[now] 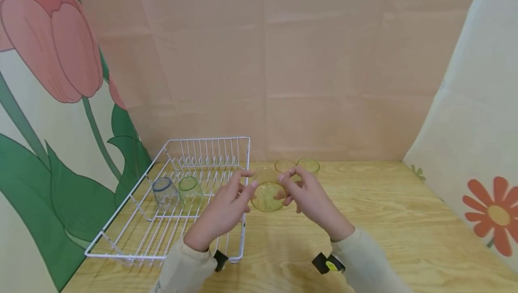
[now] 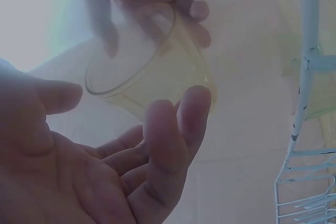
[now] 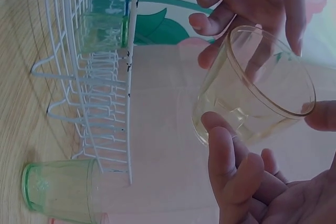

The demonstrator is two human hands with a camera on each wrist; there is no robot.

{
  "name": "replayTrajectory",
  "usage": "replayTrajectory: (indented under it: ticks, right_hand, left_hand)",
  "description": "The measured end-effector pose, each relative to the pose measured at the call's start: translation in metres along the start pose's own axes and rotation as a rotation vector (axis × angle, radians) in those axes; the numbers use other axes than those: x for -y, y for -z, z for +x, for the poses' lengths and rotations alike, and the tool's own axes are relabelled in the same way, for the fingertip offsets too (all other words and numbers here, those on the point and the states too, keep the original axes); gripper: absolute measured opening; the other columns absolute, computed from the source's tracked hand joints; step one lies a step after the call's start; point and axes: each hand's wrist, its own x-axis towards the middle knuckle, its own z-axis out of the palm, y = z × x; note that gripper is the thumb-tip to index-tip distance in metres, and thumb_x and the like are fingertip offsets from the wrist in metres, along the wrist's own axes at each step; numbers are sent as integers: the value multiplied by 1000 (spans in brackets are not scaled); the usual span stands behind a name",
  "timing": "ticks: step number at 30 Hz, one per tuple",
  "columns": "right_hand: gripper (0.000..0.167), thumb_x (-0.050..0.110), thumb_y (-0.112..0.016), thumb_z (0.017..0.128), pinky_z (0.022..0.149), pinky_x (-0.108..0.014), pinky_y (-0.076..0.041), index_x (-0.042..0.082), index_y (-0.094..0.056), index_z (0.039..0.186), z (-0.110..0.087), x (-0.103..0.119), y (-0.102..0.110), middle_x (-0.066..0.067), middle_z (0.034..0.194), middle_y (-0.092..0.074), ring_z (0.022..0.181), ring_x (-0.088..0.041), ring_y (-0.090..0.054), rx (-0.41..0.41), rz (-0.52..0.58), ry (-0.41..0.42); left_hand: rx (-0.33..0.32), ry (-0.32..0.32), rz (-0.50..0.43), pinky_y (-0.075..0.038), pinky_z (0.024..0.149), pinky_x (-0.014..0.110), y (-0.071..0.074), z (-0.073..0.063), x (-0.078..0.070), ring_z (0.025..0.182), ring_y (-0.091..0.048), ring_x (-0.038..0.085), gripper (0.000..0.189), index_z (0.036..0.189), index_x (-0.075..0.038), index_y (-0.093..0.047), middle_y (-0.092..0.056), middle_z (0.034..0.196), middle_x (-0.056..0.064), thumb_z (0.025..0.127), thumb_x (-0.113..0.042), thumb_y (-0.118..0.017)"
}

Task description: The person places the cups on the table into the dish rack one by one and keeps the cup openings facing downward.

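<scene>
A clear yellow drinking glass point(image 1: 268, 197) is held in the air between both hands, tilted, with its wide mouth toward the wrist cameras. From the left, my left hand point(image 1: 227, 209) has its thumb by the rim and its fingertips curled along the lower side. My right hand point(image 1: 310, 200) pinches the glass from the other side. In the right wrist view its thumb is at the rim of the glass point(image 3: 252, 93) and its fingers point(image 3: 223, 145) are at the base. Some fingers show only through the glass.
Left of the hands stands a white wire dish rack point(image 1: 243, 230) holding a blue-rimmed glass point(image 1: 166, 196) and a green-rimmed glass point(image 1: 190, 194), side by side. Behind the hands, an orange-rimmed glass point(image 1: 285, 164) and a green glass point(image 1: 308, 165) stand on the wooden table point(image 1: 384, 221) near the backdrop.
</scene>
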Motion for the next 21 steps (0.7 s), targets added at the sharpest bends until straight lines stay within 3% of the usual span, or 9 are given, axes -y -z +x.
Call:
replayTrajectory:
  ticks: [13, 21]
  right_hand:
    - [42, 49, -57, 99, 48, -30, -44, 8, -50, 109, -3, 1, -3, -7, 92, -76, 72, -23, -63, 17, 0, 2]
    - [42, 48, -55, 101, 47, -31, -43, 8, -49, 111, -3, 3, -2, -10, 90, -75, 74, -23, -66, 4, 34, -6]
  left_hand:
    - [-23, 2, 4, -52, 62, 35, 1, 1, 0, 72, -64, 16, 45, 137, -12, -45, -70, 100, 9, 106, -45, -45]
    - [3, -5, -4, -53, 64, 34, 1, -1, -1, 74, -65, 15, 52, 141, -10, -41, -68, 108, 17, 105, -47, -47]
